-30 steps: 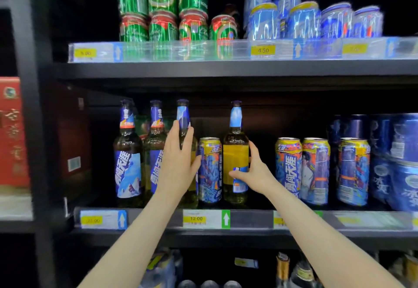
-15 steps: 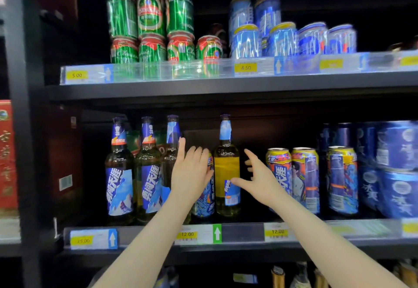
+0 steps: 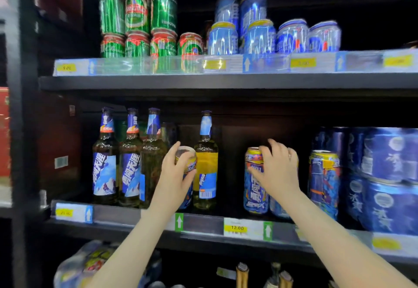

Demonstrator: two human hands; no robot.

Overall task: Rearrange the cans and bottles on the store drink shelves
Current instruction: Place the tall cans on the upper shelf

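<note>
On the middle shelf (image 3: 203,224) my left hand (image 3: 175,174) is closed around a tall blue and yellow can (image 3: 187,163), tilted toward me, between three brown bottles (image 3: 129,161) and a yellow-labelled bottle (image 3: 205,163). My right hand (image 3: 277,170) reaches onto two blue cans (image 3: 254,186) to the right, fingers spread over their tops and fronts; the second can is mostly hidden behind the hand. Another matching can (image 3: 323,181) stands further right.
The upper shelf (image 3: 226,82) carries stacked green cans (image 3: 138,20) and blue cans (image 3: 260,32). Wrapped blue can packs (image 3: 384,179) fill the right of the middle shelf. Red boxes (image 3: 4,136) sit at far left. Bottle tops (image 3: 242,274) show below.
My left hand has closed on the blue and yellow can and tipped it forward. My right hand has moved from beside the yellow-labelled bottle rightward onto the blue cans. The view is closer.
</note>
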